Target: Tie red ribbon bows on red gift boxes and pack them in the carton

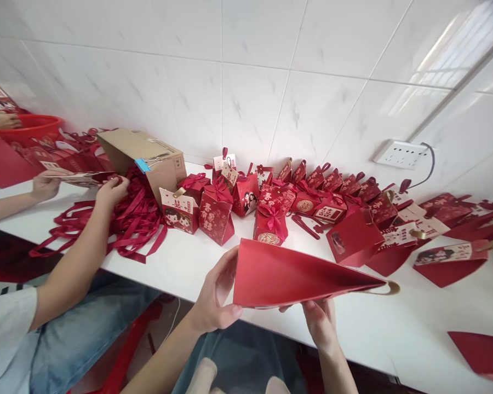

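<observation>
The white table runs along a tiled wall and carries almost everything in view. On its left side a brown cardboard box lies tipped over, with a loose heap of red ribbons spilling in front of it. A co-worker seated on the left has one hand at the edge of that heap and the other hand on a flat printed card. From the cardboard box rightward, a row of small red gift boxes stands against the wall, and flattened ones lie further right.

At the near edge of the table, in the middle, the person holds a flat red carton just above the tabletop. Its long axis runs left to right. The left end is broad and it narrows to a point on the right, where a thin gold loop sticks out.

The left hand grips the broad left end, with the fingers spread along the edge and the thumb pressed under the bottom corner. The right hand holds the lower edge from beneath. Its fingers reach up behind the card, so how far they close is hidden.

Another flat red piece lies at the far right. A white wall socket sits above the row.
</observation>
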`<state>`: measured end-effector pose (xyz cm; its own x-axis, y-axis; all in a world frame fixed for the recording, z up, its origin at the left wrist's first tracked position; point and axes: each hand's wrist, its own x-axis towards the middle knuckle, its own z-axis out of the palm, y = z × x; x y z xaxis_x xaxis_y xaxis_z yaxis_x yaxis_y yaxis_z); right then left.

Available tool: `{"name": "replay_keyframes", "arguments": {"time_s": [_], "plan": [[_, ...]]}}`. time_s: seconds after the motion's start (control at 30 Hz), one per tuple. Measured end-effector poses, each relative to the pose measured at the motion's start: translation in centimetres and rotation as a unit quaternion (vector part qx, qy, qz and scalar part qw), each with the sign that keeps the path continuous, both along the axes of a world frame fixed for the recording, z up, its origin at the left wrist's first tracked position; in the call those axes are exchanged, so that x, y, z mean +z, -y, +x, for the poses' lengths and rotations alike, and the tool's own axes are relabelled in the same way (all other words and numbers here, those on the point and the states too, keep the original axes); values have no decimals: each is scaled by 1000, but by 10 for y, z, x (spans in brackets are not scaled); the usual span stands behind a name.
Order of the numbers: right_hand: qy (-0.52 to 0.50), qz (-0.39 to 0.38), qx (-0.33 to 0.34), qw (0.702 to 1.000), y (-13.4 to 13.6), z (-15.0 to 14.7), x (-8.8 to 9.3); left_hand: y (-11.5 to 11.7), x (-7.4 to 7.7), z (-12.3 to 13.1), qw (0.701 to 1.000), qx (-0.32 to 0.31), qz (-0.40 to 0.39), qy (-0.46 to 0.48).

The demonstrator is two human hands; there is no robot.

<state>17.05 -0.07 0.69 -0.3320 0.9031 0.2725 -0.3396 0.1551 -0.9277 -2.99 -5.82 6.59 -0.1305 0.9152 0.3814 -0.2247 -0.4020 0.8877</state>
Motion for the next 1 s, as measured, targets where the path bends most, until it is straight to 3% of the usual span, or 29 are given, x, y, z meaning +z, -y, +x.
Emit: {"name": "replay_keyframes", "arguments": {"time_s": [0.1, 0.33, 0.7, 0.8, 0.9, 1.0], "plan": [[-4, -14, 5, 1000, -2, -2, 1, 2, 2, 0, 1000, 5, -7, -2], [-58, -23, 84, 995, -7, -10, 14, 8, 3, 2, 1000, 4, -19, -13], [-49, -42, 72, 995, -2, -6, 2, 8, 8, 4, 999, 34, -16, -1], [-32, -40, 34, 998, 0, -4, 3, 6, 6, 5, 999, 41, -25, 7], [-11, -35, -45, 998, 3, -2, 3, 1, 7, 6, 994, 63, -70, 52], [-11, -30, -19, 999, 6, -1, 4, -3, 8, 6, 980, 60, -151, 116]]}}
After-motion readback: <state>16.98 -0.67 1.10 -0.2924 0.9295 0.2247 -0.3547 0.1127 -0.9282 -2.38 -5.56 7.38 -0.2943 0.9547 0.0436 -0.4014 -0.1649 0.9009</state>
